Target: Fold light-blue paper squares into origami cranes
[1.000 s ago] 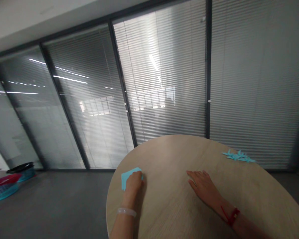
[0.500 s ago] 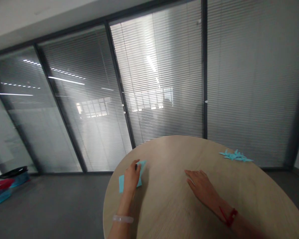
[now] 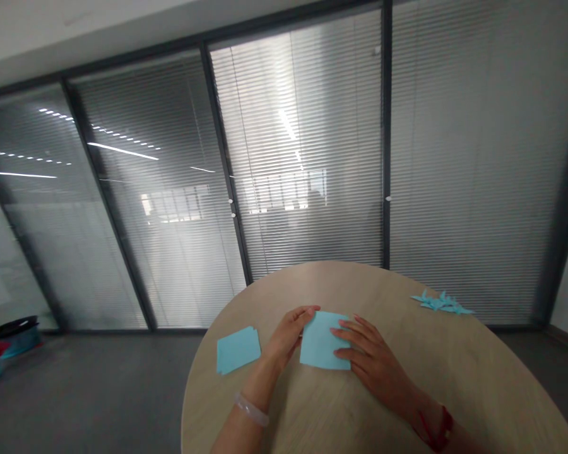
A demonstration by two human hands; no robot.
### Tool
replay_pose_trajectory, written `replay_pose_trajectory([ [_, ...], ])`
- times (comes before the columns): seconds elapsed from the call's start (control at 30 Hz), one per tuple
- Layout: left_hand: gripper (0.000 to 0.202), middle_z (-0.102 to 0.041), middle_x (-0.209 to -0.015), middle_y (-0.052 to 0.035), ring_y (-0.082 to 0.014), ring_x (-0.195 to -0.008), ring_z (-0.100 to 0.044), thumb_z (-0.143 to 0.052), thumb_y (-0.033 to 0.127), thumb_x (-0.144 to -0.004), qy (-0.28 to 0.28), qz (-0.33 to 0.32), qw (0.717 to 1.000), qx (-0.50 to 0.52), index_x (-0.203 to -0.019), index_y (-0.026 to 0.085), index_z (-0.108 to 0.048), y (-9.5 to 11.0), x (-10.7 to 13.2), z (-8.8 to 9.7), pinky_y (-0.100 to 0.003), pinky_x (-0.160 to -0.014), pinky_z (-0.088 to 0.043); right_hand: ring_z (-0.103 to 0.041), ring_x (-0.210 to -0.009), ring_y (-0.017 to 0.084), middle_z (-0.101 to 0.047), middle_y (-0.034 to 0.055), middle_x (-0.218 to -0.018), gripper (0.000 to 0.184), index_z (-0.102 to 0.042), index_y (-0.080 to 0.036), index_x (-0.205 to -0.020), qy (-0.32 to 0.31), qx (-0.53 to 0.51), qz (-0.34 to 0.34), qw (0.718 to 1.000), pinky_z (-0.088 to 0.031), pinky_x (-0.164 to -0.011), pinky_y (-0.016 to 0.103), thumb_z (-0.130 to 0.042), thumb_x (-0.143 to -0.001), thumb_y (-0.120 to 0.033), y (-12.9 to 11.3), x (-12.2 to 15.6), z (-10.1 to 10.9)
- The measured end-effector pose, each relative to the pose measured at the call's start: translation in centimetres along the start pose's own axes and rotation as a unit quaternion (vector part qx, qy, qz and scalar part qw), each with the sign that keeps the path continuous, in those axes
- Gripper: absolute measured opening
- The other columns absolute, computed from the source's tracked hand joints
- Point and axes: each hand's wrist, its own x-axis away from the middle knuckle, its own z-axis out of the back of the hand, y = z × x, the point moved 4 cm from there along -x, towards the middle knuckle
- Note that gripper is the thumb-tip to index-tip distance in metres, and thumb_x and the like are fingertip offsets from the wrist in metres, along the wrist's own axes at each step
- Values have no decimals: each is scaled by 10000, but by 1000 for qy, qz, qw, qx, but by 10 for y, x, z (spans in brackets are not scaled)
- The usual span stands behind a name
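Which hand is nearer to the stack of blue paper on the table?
Left. The left hand is just right of the stack; the right hand is farther right, touching a blue sheet.

Plain light-blue sheet [image 3: 320, 343], tan wood-grained tabletop [image 3: 459, 366], red bracelet [image 3: 446, 429]

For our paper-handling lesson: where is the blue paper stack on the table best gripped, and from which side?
Probably pinch the stack at its far right corner, coming from the right: it lies flat, its sheets look slightly offset there, and that side faces the left hand.
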Motion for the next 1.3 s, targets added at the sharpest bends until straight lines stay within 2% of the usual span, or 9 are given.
replay_pose_trajectory([
  [0.13,466,-570,-657,-6,-119,-586,-484,-687,561,-681,-18,-23,1000,-9,-787,112,-625,-14,-6,-1,-241,-573,-378,-559,-1118,200,-694,30,-1069,214,-658,-249,-987,-7,-19,5,1000,-379,-1051,500,-495,-908,-134,-2,0,-2],
  [0.3,496,-453,-566,44,-97,-533,-374,-658,628,-646,60,-50,993,-94,-663,144,-548,-28,-11,4,-229,-522,-288,-599,-955,180,-680,39,-924,232,-658,-234,-1018,-54,-56,-33,996,-411,-1017,455,-453,-937,-163,-8,-2,-8],
  [0.47,527,-377,-568,52,-103,-561,-329,-575,686,-663,37,-74,981,-177,-618,165,-509,-32,-10,-9,-239,-529,-257,-616,-884,179,-680,29,-866,254,-661,-231,-951,-66,-96,-117,986,-406,-1010,444,-407,-963,-217,-1,2,-18],
  [0.6,542,-338,-590,52,-103,-568,-289,-515,711,-700,-14,-70,978,-195,-619,177,-467,-39,-7,-23,-245,-520,-240,-616,-864,209,-678,40,-841,257,-644,-224,-831,-33,-93,-220,970,-475,-872,397,-457,-945,-358,12,9,-23],
  [0.77,570,-299,-592,49,-108,-580,-276,-469,742,-716,-18,-71,975,-207,-589,189,-421,-50,-7,-29,-255,-522,-225,-609,-847,218,-673,46,-850,268,-623,-226,-824,18,-104,-310,945,-474,-796,365,-498,-905,-449,24,15,-20],
  [0.93,485,-415,-634,34,-108,-590,-339,-548,628,-759,-81,-57,979,-176,-746,144,-584,-52,-2,-38,-240,-538,-257,-611,-831,224,-667,47,-838,268,-624,-224,-824,41,-110,-348,930,-473,-785,366,-517,-886,-462,28,18,-16],
  [1.03,424,-527,-710,18,-116,-625,-421,-727,484,-651,-110,-41,982,-145,-877,140,-623,-52,3,-44,-229,-580,-312,-619,-827,229,-671,59,-856,277,-629,-223,-855,60,-110,-353,927,-483,-778,368,-516,-878,-475,31,20,-18],
  [1.13,411,-576,-754,7,-133,-661,-469,-774,388,-585,-89,-49,983,-155,-889,148,-636,-53,3,-44,-234,-618,-344,-626,-833,235,-676,68,-881,273,-635,-226,-884,70,-117,-350,927,-488,-784,377,-527,-868,-476,33,23,-20],
  [1.3,270,-521,-676,28,-126,-619,-427,-688,359,-661,-58,-59,974,-209,-823,150,-634,-57,1,-43,-231,-584,-320,-626,-864,229,-676,68,-939,262,-640,-232,-990,68,-134,-345,926,-488,-825,389,-519,-880,-437,34,24,-21],
])
